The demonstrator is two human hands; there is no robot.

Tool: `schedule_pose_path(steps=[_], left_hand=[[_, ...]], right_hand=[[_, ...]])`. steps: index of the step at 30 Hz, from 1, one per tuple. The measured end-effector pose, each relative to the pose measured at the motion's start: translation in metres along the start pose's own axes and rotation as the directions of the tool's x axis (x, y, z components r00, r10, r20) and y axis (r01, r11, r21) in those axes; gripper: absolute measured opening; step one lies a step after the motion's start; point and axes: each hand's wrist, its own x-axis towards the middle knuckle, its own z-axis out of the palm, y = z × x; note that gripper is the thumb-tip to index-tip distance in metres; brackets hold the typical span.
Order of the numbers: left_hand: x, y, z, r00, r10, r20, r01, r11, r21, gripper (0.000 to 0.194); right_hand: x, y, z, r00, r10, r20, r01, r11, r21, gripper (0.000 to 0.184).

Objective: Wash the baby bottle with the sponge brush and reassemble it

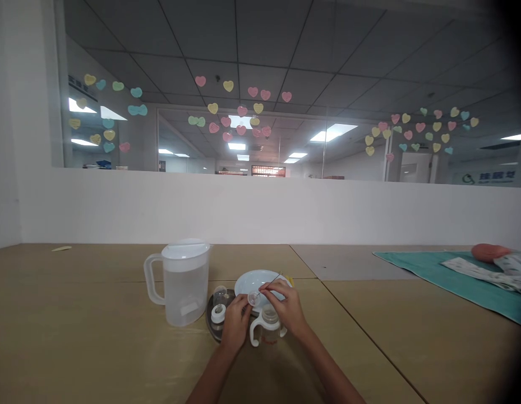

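My left hand (238,321) is closed, pinching a small clear bottle nipple (254,299) by its edge. In the fingers of my right hand (283,303) is a thin rod (276,278), possibly a small cleaning brush, its lower end at the nipple. Just below my hands stands a clear baby bottle (269,328) with white side handles and its top open. Left of my left hand, a white collar ring (218,314) and a clear cap (220,294) rest on a dark round tray (210,325), partly hidden by that hand.
Behind my hands lies a white plate (249,279), with something yellow (290,280) at its right edge. A large translucent pitcher (185,292) stands to the left. At the far right, a teal mat (428,269) bears a doll-like figure (491,253) in patterned cloth. A wall closes the table's back.
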Motion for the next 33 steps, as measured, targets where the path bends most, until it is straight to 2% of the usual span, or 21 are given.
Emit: schedule_pose_path(steps=[8, 12, 15, 18, 25, 33], left_hand=[[0.002, 0.01, -0.002, 0.999, -0.003, -0.041, 0.003, 1.0, -0.014, 0.03], [0.003, 0.009, -0.002, 0.997, 0.01, -0.071, -0.009, 1.0, 0.009, 0.028], [0.003, 0.005, -0.001, 0.997, 0.008, -0.082, -0.004, 0.999, 0.044, 0.028], [0.002, 0.003, -0.002, 0.997, -0.001, -0.082, 0.006, 0.998, 0.07, 0.029], [0.001, 0.018, 0.0, 0.996, 0.028, -0.08, -0.024, 0.998, 0.056, 0.031], [0.002, 0.027, -0.002, 0.993, 0.05, -0.103, -0.046, 0.998, 0.039, 0.032]], right_hand=[[-0.004, 0.004, 0.005, 0.995, -0.036, 0.092, 0.055, 0.978, -0.204, 0.011], [-0.003, 0.001, 0.006, 0.995, -0.037, 0.097, 0.057, 0.976, -0.21, 0.01], [0.0, -0.007, 0.003, 0.987, -0.074, 0.143, 0.095, 0.985, -0.141, 0.01], [0.001, -0.014, 0.001, 0.987, -0.107, 0.117, 0.118, 0.989, -0.092, 0.012], [0.0, -0.011, 0.005, 0.976, -0.179, 0.127, 0.203, 0.956, -0.209, 0.014], [0.001, -0.008, 0.004, 0.982, -0.137, 0.129, 0.168, 0.947, -0.272, 0.016]])
